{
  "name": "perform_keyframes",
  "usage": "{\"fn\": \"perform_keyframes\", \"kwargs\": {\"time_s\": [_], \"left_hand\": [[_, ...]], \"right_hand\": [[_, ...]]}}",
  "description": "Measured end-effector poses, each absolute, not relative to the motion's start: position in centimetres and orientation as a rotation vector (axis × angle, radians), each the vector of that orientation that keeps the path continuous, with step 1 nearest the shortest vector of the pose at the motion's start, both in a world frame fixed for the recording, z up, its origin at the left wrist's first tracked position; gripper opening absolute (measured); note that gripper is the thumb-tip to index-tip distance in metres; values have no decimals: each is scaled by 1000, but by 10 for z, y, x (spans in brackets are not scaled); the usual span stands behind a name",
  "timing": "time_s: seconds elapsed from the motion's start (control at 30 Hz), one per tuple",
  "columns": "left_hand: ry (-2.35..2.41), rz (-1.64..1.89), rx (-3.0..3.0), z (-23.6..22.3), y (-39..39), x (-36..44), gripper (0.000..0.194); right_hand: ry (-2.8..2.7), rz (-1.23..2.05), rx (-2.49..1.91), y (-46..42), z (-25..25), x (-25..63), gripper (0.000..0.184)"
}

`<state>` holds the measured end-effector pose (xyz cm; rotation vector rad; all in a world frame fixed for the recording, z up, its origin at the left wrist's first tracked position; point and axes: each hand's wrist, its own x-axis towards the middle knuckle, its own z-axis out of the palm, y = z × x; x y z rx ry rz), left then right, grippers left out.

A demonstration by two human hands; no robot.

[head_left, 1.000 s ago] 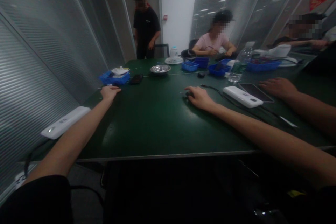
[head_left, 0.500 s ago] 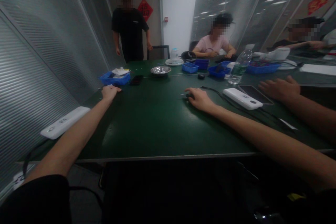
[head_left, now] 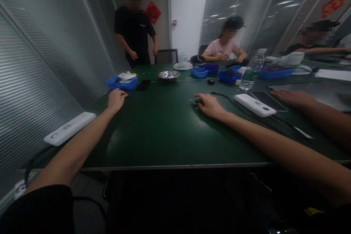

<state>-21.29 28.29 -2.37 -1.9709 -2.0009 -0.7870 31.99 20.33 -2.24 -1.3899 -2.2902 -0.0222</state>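
My left hand (head_left: 117, 99) is closed, its fingers pressed together, just in front of a blue plastic basket (head_left: 122, 85) that holds white tissue. What it pinches, if anything, I cannot make out. Farther right, my right hand (head_left: 210, 105) rests on the green table (head_left: 156, 128) with its fingers curled. A small dark thing with a thin, light tip (head_left: 191, 100) sticks out at its fingertips, too blurred to name. Beside that hand lie a black cable (head_left: 223, 97) and a white power bank (head_left: 255, 105).
Another white power bank (head_left: 70, 128) lies by my left forearm. Toward the back are a black phone (head_left: 143, 85), a metal bowl (head_left: 169, 76), blue baskets (head_left: 199, 72) and a water bottle (head_left: 252, 71). Another person's hand (head_left: 292, 97) rests at right; people are across the table.
My left hand has drawn back slightly from the basket and turned. The neighbour's hand has slid and a grey, flat surface shows there. The standing person has raised one hand.
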Motion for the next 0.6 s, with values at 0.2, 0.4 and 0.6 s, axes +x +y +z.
{"fn": "perform_keyframes", "kwargs": {"time_s": [0.2,0.4,0.6], "left_hand": [[-1933,-579,-1973,-23,281,-207,29],[-1936,-545,-1967,-19,276,-201,26],[-1946,-571,-1929,-16,269,-195,24]], "right_hand": [[-2292,-15,-1380,204,-23,321,47],[-2294,-21,-1376,205,-23,321,47],[-2290,-7,-1353,204,-22,321,46]]}}
